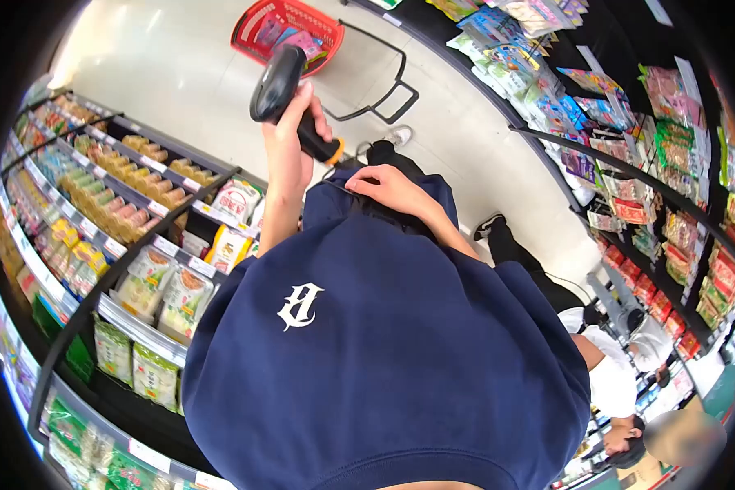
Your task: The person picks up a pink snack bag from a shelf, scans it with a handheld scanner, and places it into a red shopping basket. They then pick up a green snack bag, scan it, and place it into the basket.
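Observation:
My left hand (290, 139) is wrapped around the grip of a black handheld barcode scanner (279, 82), raised in front of me over the aisle floor. An orange band (336, 153) rings the lower end of its handle, and a thin dark cord hangs near it. At my waist, my right hand (392, 189) has its fingers together and bent over something dark against my navy top (400, 327). What those fingers pinch is mostly hidden.
A red basket (249, 37) with a long black handle (402, 100) stands on the pale floor ahead. Shelves of packaged food (151, 286) line my left; hanging snack packets (629, 204) line my right. A person in a white shirt (612, 376) is at the lower right.

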Demonstrator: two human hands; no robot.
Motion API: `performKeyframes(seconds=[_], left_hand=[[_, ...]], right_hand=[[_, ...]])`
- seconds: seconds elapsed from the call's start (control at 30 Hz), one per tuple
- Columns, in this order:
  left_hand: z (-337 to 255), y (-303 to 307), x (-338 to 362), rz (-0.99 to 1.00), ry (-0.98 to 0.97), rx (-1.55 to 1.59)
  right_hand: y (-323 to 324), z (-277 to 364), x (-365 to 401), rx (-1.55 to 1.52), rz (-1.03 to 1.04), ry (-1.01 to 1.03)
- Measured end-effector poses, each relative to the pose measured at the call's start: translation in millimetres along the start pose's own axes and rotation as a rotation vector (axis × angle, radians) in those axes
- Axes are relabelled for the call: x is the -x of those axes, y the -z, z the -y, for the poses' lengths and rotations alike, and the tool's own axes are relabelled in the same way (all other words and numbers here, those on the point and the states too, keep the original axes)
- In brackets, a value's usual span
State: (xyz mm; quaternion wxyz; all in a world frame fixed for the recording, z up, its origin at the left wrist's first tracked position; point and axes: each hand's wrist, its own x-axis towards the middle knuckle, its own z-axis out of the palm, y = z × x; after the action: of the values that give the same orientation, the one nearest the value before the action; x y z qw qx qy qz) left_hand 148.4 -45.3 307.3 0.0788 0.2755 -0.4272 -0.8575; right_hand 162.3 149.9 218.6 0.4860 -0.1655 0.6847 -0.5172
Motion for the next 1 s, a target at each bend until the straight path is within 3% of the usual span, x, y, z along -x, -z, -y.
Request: performKeyframes(seconds=[0.07, 0.17, 0.23, 0.3, 0.37, 0.43, 0.53, 0.8, 0.9, 1.0], left_hand=[[8.5, -11.7, -3.3, 0.062, 0.124, 0.062], [21.9, -32.1, -7.9, 0.112, 0.25, 0.055], [32.7, -47.3, -10.6, 0.162, 0.301, 0.07], [46.6, -58.6, -15.0, 0.168, 0.346, 0.056], [64.2, -67.6, -19.9, 0.116, 0.386, 0.18], [86.4, -71.7, -25.9, 0.015, 0.391, 0.084], [110.1, -58.9, -31.0, -0.152, 0.509, 0.016], [114.2, -59.0, -17.8, 0.059, 0.672, 0.067], [114.8, -64.5, -3.2, 0.15, 0.646, 0.003], [120.8, -70.2, 20.3, 0.225, 0.434, -0.288]], right_hand=[[15.8, -11.9, 2.0, -0.361, -0.066, -0.006], [43.5, -23.7, 13.8, -0.306, -0.304, 0.016], [63.9, -24.8, 24.4, -0.536, -0.312, -0.121], [79.5, -27.4, 35.2, -0.705, -0.34, -0.129], [89.8, -36.6, 40.0, -0.707, -0.338, -0.081], [101.0, -42.9, 43.2, -0.706, -0.326, -0.046], [95.8, -50.0, 42.6, -0.661, -0.145, -0.019], [59.3, -40.4, 61.9, -0.702, -0.193, 0.075], [48.4, -33.7, 71.0, -0.695, -0.216, 0.073], [35.4, -30.5, 81.0, -0.52, -0.283, 0.118]])
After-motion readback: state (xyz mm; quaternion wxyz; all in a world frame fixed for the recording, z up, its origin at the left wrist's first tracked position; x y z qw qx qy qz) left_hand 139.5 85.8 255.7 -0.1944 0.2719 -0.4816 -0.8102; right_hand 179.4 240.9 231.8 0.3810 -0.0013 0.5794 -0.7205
